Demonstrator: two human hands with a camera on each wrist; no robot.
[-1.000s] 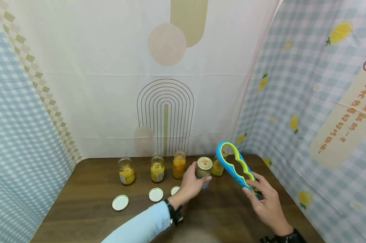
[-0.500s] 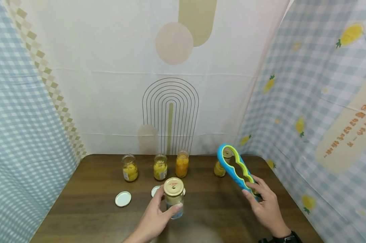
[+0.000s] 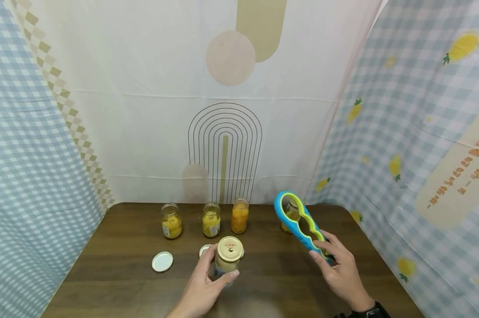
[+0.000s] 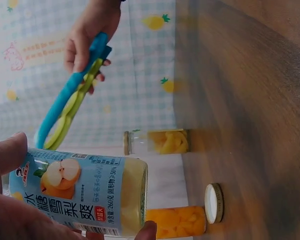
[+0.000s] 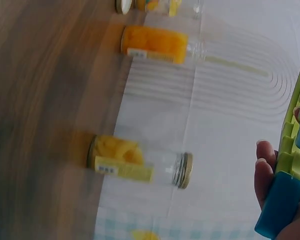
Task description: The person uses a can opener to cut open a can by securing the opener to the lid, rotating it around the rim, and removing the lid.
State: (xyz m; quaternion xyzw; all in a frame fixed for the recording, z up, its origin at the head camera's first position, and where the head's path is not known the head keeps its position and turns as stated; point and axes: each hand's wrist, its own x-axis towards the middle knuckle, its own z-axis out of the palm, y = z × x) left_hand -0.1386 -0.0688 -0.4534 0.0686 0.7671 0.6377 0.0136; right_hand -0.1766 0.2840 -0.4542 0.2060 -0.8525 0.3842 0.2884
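Note:
My left hand (image 3: 201, 282) grips a glass jar (image 4: 85, 192) with a gold lid (image 3: 229, 248), holding it upright over the table. A pale blue label with a pictured pear wraps the jar in the left wrist view. My right hand (image 3: 340, 270) holds the handle end of a blue and green jar opener (image 3: 296, 232), its scalloped loop tilted up and to the left. Behind that loop stands another gold-lidded jar of yellow fruit (image 5: 120, 152), partly covered by the opener in the head view.
Along the back of the brown table (image 3: 116, 274) stand an orange fruit jar (image 3: 239, 218) and two lidless jars of yellow fruit, one middle jar (image 3: 210, 224) and one left jar (image 3: 172, 226). White-lined lids lie in front, including a left lid (image 3: 162, 262). Curtains hang behind.
My left hand has brought the pear jar from the back row, left and nearer to me. The opener in my right hand has shifted slightly left.

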